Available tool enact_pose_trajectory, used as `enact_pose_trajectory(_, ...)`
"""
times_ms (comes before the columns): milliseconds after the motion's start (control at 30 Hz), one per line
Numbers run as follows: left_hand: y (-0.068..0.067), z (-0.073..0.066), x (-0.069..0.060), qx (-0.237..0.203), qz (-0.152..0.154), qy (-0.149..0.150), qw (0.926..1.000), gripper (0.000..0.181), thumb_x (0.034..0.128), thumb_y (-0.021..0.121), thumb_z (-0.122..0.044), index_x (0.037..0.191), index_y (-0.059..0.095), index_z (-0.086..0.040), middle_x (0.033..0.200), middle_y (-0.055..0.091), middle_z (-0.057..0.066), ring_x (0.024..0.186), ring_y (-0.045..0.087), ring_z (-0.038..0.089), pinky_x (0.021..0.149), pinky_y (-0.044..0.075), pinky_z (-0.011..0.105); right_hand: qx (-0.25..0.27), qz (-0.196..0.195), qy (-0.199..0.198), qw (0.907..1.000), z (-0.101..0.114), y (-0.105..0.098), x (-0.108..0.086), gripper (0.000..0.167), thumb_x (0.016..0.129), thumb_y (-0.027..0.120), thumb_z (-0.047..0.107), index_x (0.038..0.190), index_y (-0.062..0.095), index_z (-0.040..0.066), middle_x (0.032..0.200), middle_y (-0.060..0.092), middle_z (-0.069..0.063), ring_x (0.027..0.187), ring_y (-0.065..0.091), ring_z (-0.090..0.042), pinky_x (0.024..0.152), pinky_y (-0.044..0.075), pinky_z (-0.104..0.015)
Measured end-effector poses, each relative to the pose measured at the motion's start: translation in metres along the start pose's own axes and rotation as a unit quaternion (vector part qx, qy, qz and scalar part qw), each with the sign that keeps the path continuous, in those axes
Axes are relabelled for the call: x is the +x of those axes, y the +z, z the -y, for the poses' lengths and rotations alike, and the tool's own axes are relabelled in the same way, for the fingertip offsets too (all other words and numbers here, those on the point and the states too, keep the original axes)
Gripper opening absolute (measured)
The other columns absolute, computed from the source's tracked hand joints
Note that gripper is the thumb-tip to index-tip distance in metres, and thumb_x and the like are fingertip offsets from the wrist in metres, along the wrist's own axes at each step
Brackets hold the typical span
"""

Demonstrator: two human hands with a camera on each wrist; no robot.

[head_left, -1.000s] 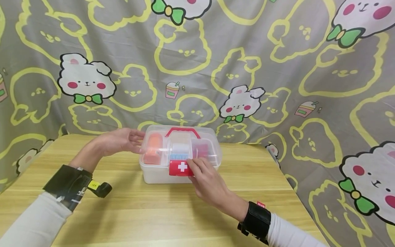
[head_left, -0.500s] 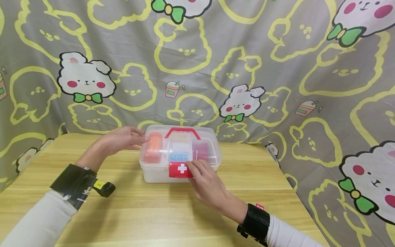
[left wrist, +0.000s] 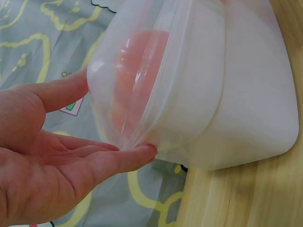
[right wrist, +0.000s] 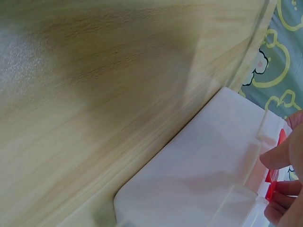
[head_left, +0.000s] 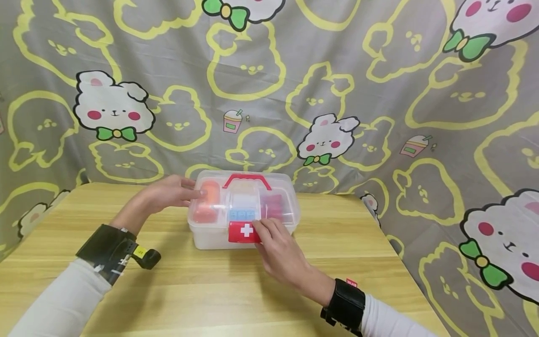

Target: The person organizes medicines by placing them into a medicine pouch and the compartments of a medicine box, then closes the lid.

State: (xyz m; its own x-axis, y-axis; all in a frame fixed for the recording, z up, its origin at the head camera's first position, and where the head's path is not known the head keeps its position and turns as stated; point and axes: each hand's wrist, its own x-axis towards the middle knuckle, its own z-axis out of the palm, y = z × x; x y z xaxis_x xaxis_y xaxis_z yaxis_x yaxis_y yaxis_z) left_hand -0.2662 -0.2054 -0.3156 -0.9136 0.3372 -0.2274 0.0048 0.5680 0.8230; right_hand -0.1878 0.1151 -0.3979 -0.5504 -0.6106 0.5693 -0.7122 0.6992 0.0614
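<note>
A translucent first-aid box [head_left: 208, 238] stands on the table with its clear lid [head_left: 288, 187] down over it. My right hand [head_left: 284, 255] pinches the red latch [head_left: 236, 232] with a white cross at the box's front. In the right wrist view the thumb [right wrist: 277, 156] lies on one side of the red latch and fingers on the other. My left hand [head_left: 168, 193] touches the lid's left end, fingers mostly straight. The left wrist view shows fingertips [left wrist: 147, 150] against the lid's rim. Through the lid show an orange item [head_left: 207, 208], a blue-printed item [head_left: 243, 214] and a dark pink one [head_left: 273, 206].
The wooden table [head_left: 189, 290] extends in front of the box and to both sides. Close behind the box hangs a grey curtain [head_left: 261, 51] with cartoon prints. A red carrying handle [head_left: 248, 177] lies on the lid.
My left hand has shifted slightly right, and its fingers now lie against the lid's left end. The latch sits slightly lower than a second ago, still in my right hand. The view has shifted slightly.
</note>
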Motion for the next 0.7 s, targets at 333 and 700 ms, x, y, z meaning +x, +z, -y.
enact_pose_trajectory(333,-0.0014,-0.0009,0.0005,0.002,0.000,-0.002,1.0000,0.077,0.0991,0.063,-0.034,0.151,0.031,0.012,0.156,0.036,0.031,0.137,0.049,0.044,0.111,0.045,0.050,0.002,-0.013,0.003,0.9999,0.0019,0.0032,0.0007,0.057,0.084,0.080,0.013,0.134,0.056,0.003,0.127,0.062,-0.010,0.116,0.057,-0.023,0.105,0.052,-0.033)
enact_pose_trajectory(700,0.0018,0.0012,-0.0013,0.005,0.005,0.005,1.0000,0.073,0.1013,0.060,-0.032,0.152,0.030,0.011,0.154,0.039,0.031,0.138,0.049,0.043,0.111,0.045,0.051,0.002,-0.022,0.001,0.9997,0.0040,0.0041,-0.0013,0.060,0.081,0.083,0.013,0.134,0.057,0.003,0.126,0.062,-0.009,0.115,0.058,-0.022,0.104,0.053,-0.032)
